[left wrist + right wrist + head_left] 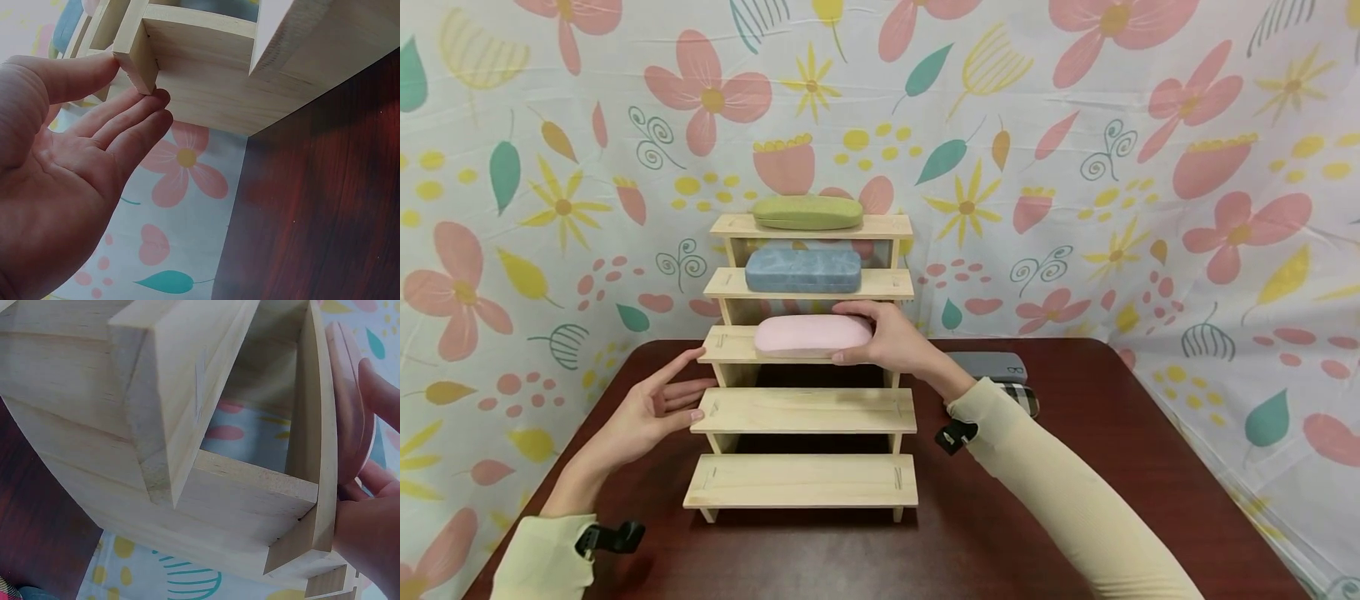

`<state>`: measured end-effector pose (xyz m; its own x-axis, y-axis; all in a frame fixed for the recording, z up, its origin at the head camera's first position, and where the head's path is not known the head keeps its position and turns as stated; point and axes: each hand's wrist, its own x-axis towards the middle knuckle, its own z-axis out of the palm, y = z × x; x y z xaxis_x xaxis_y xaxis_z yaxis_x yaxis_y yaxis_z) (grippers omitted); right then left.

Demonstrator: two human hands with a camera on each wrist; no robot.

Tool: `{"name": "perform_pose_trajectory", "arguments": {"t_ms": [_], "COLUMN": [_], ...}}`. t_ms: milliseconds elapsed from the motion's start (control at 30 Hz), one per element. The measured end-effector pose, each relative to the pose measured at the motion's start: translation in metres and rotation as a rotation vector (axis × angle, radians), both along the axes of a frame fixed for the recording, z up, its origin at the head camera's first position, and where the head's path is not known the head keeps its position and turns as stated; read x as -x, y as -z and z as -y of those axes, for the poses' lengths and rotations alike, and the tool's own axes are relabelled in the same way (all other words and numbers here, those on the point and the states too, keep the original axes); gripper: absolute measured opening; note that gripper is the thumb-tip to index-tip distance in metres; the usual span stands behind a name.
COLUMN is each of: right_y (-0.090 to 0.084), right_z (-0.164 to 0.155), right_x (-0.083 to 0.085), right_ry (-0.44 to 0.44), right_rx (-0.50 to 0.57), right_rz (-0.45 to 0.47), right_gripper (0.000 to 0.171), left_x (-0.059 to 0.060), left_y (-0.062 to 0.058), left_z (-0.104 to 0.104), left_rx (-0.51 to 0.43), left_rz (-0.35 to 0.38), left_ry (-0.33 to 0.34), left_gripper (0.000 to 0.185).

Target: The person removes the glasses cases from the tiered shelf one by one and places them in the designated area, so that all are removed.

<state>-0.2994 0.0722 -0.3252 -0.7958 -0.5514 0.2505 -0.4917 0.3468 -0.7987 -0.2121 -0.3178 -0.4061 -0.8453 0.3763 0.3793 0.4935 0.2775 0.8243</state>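
Observation:
A stepped wooden rack point(805, 410) stands on the dark red table point(1037, 517). A green glasses case point(807, 212) lies on the top step, a blue case point(802, 270) on the second, a pink case point(812, 334) on the third. My right hand point(880, 337) grips the right end of the pink case point(350, 406), thumb under and fingers over it. My left hand point(655, 408) is open with straight fingers touching the left end of the rack point(187, 69), fingertips point(159, 103) against a step's edge.
A grey glasses case point(988, 365) and a plaid case point(1022, 398) lie on the table right of the rack, behind my right forearm. The two lowest steps hold nothing. A flowered cloth point(1150, 167) hangs behind and to both sides.

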Motion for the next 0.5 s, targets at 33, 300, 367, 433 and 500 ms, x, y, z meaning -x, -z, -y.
{"name": "perform_pose_trajectory", "arguments": {"t_ms": [33, 300, 367, 433, 500], "right_y": [-0.0003, 0.0001, 0.0006, 0.0012, 0.0022], "right_z": [0.0000, 0.0005, 0.0007, 0.0008, 0.0008], "right_x": [0.0002, -0.0002, -0.0009, -0.0017, -0.0025], "right_ry": [0.001, 0.007, 0.010, 0.017, 0.027], "right_rx": [-0.008, -0.020, -0.012, -0.003, 0.011], "right_rz": [-0.002, -0.026, -0.035, -0.043, -0.048], "right_gripper": [0.070, 0.065, 0.064, 0.063, 0.062], "left_x": [-0.0002, -0.0002, -0.0001, 0.0001, 0.0004], "left_y": [0.0000, -0.0002, -0.0003, -0.0003, -0.0004], "left_z": [0.0001, -0.0005, -0.0005, -0.0005, -0.0005], "left_rx": [0.000, -0.012, -0.016, -0.021, -0.022], "left_rz": [0.001, 0.017, 0.022, 0.029, 0.031], "left_ry": [0.001, 0.006, 0.009, 0.014, 0.016], "left_gripper": [0.086, 0.086, 0.086, 0.086, 0.086]}}
